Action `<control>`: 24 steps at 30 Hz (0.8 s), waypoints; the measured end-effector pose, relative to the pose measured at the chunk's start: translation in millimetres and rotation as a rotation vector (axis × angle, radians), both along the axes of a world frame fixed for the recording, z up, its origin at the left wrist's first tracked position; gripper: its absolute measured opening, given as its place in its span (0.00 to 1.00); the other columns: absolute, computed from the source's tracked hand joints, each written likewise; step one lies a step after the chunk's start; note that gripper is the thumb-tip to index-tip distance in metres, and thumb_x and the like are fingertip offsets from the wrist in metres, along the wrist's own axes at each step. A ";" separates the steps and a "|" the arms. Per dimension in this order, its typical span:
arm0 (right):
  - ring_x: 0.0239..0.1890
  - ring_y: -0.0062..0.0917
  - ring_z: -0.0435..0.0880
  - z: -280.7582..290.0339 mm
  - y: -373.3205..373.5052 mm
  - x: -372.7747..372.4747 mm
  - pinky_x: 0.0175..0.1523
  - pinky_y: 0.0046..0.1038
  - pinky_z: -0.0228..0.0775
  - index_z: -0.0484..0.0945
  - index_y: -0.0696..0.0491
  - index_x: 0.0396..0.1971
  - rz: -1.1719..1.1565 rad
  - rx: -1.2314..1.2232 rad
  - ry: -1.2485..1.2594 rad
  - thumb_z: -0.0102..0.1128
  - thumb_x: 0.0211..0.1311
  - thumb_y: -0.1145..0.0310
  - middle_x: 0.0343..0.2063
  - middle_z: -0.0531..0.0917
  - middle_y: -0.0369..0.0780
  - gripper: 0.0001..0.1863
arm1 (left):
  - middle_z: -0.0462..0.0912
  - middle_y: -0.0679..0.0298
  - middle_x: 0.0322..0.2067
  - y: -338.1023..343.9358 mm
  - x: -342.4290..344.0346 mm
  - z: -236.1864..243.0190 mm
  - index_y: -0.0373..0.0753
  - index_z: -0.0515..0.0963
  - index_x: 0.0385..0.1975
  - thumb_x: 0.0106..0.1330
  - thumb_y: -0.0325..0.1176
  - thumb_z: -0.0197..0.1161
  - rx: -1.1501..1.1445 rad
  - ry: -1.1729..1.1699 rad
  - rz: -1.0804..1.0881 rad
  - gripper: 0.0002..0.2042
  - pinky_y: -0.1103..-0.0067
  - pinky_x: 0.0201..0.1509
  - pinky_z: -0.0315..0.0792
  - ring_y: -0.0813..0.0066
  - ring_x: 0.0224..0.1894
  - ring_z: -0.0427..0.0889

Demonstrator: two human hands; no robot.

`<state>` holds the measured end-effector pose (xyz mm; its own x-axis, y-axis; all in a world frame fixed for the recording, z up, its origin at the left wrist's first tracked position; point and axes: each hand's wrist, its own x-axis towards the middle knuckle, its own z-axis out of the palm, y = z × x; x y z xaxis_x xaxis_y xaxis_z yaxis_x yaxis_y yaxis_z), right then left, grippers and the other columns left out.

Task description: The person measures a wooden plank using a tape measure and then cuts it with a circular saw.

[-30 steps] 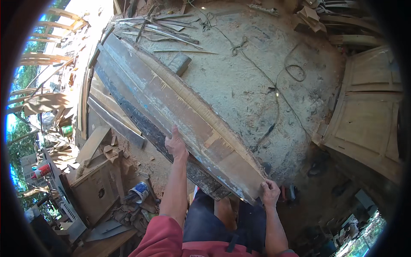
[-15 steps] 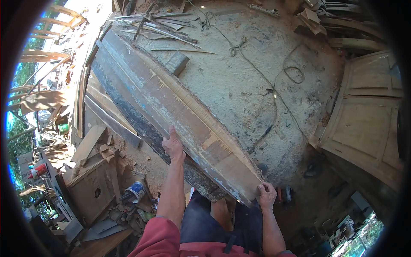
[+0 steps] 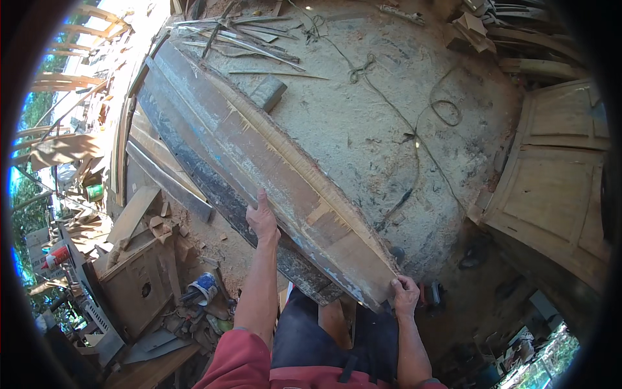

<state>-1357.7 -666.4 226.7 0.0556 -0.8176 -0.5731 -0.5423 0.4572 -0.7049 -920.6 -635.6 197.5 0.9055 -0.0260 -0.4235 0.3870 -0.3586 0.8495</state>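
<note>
Hardly moved since the earlier frame, bar a slight leftward shift of the whole scene in view. Find the long board (image 3: 278, 174) slanting over the floor (image 3: 337, 123), far-left edge to near edge. Looks heavy, stiff, rough and prone to splintering; probably best held by both long edges. Clamped at the left edge by the left hand (image 3: 262, 223), thumb on top, fingers partly hidden; pinched at the near-right corner by the right hand (image 3: 406, 298). Count one board, two hands, one dark plank (image 3: 210, 189) along the left edge, one grey block (image 3: 268, 94) beside the right, one knotted rope (image 3: 409, 136), one blue-and-white tin (image 3: 206, 288) toward the floor's near-left corner, uncountable sticks (image 3: 256, 47) far left.
</note>
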 end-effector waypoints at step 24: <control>0.35 0.20 0.81 2.9 -10.4 -3.0 0.44 0.25 0.73 0.84 0.60 0.40 0.030 0.125 0.087 0.67 0.59 0.65 0.31 0.85 0.39 0.15 | 0.79 0.50 0.51 -15.8 -2.3 16.3 0.21 0.73 0.52 0.64 0.58 0.67 0.026 0.183 0.016 0.38 0.62 0.53 0.78 0.57 0.48 0.80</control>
<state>-1360.7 -676.8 229.6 0.0249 -0.7381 -0.6743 -0.6140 0.5210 -0.5929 -923.0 -651.3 213.7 0.8134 0.0009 -0.5817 0.5401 -0.3724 0.7547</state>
